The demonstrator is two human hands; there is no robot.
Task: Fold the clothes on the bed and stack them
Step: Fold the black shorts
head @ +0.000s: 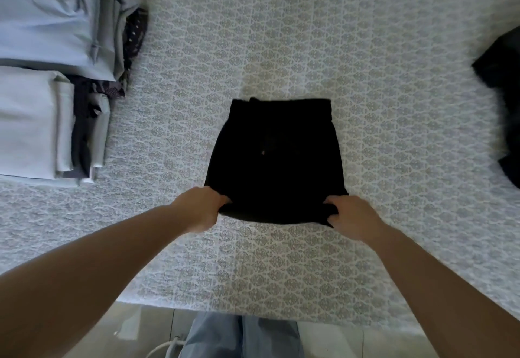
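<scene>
A black garment lies flat in the middle of the bed, its waistband at the far end. My left hand pinches its near left corner. My right hand grips the near right corner, fingers curled into the fabric. The near hem is slightly bunched between my hands. A stack of folded clothes sits at the left, pale pieces over darker ones. Behind it stands another folded pile, light blue with a dotted dark piece under it.
A loose dark garment lies at the bed's right edge. The patterned bedspread runs to a near edge just in front of my legs. Pale floor shows below that edge.
</scene>
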